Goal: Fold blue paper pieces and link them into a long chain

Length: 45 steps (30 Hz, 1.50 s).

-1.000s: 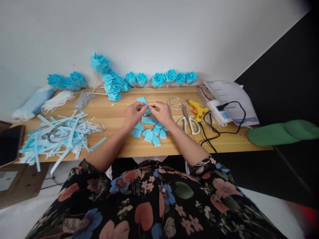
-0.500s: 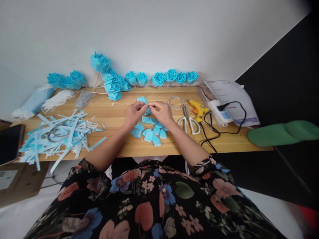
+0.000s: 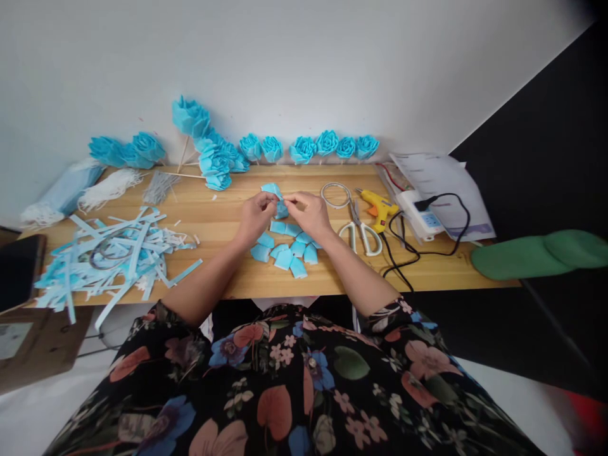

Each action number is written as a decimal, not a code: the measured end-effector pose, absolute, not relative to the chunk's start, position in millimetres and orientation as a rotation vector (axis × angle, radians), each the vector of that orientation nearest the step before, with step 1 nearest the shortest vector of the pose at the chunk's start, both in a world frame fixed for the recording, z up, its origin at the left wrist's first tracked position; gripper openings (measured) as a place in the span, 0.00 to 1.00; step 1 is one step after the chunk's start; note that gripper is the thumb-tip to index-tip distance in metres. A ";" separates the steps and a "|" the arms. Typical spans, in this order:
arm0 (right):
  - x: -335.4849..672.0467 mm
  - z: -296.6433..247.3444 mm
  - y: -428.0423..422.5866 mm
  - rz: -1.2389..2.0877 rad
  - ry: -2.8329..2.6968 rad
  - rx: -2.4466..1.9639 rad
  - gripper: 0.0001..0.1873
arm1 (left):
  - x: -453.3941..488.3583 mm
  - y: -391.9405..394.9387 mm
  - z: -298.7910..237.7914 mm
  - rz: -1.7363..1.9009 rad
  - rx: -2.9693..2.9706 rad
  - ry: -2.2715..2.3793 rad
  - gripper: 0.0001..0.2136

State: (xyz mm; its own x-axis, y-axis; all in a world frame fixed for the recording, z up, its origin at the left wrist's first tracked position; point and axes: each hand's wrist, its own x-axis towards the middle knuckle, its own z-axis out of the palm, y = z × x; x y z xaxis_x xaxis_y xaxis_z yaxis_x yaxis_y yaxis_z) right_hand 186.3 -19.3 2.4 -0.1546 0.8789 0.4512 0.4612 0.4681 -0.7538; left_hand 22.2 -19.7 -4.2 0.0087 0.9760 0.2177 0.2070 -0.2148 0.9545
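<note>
My left hand (image 3: 255, 217) and my right hand (image 3: 308, 213) meet over the middle of the wooden table (image 3: 228, 218), fingertips pinched together on a small blue folded piece (image 3: 281, 208). Another blue piece (image 3: 271, 189) lies just beyond my fingers. Below my hands sits a cluster of several folded blue petals (image 3: 286, 249). Finished blue paper roses (image 3: 327, 144) stand in a row along the wall.
A heap of blue and white strips (image 3: 114, 250) covers the table's left side. White scissors (image 3: 360, 232), a wire ring (image 3: 334, 195), a yellow glue gun (image 3: 379, 207) and a power strip (image 3: 420, 217) with black cable lie right. A green object (image 3: 532, 253) is further right.
Both hands stay pinched on the small blue piece with only slight finger movement. The view has shifted a little.
</note>
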 end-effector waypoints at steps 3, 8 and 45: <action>186.9 1.7 -18.3 0.566 -1.776 -1.135 0.10 | 22.4 -20.3 -2.8 1.262 1.499 1.250 0.03; 186.8 2.9 -19.2 0.575 -1.772 -1.114 0.10 | 22.2 -21.6 -1.3 1.253 1.510 1.234 0.08; 186.5 2.3 -19.8 0.596 -1.744 -1.224 0.10 | 24.0 -22.9 3.6 1.297 1.497 1.277 0.03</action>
State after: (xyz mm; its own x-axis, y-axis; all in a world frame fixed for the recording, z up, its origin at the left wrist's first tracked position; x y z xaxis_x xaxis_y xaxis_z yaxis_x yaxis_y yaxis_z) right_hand 186.5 -19.8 2.3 -0.1090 0.9130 0.3932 0.4816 0.3945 -0.7826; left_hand 24.0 -22.9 3.6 -0.0180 0.9767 0.2138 0.1987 -0.2061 0.9581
